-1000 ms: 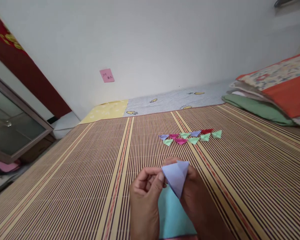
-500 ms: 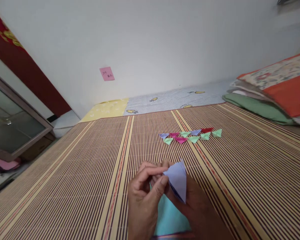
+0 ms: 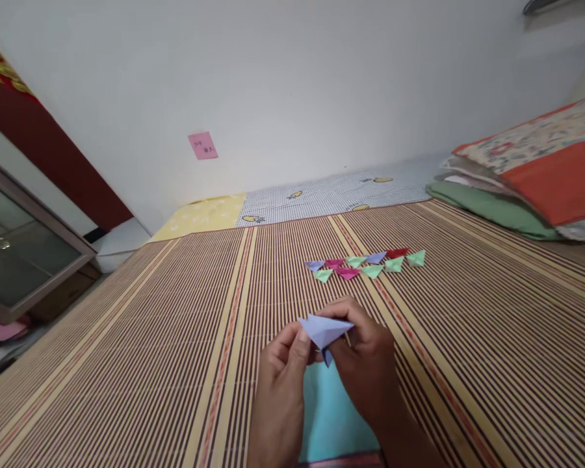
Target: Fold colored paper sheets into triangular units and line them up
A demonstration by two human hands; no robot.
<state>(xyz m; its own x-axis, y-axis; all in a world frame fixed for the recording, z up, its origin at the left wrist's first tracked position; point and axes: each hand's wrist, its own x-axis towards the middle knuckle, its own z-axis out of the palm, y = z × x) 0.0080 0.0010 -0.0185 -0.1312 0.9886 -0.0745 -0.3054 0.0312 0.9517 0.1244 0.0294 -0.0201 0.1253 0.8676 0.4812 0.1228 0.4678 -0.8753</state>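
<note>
Both of my hands hold a folded lavender paper piece (image 3: 324,330) above a striped bamboo mat (image 3: 175,338). My left hand (image 3: 280,383) pinches its left corner between thumb and fingers. My right hand (image 3: 368,367) grips its right side from behind. The paper lies nearly flat, a wide triangle with a small tip pointing down. Under my hands rests a light blue paper sheet (image 3: 329,416). Farther out on the mat lie several small folded paper triangles (image 3: 365,263) in purple, pink, green and red, set in two short rows.
A stack of folded bedding and a patterned orange pillow (image 3: 541,175) sits at the right. A yellow and checked sheet (image 3: 292,203) runs along the white wall, which carries a pink sticky note (image 3: 203,145). A glass-fronted cabinet (image 3: 19,247) stands at the left.
The lavender paper has turned from an upright, downward-pointing triangle to a flatter, wider shape, and my hands have closed in on it from both sides. The view shifted slightly.
</note>
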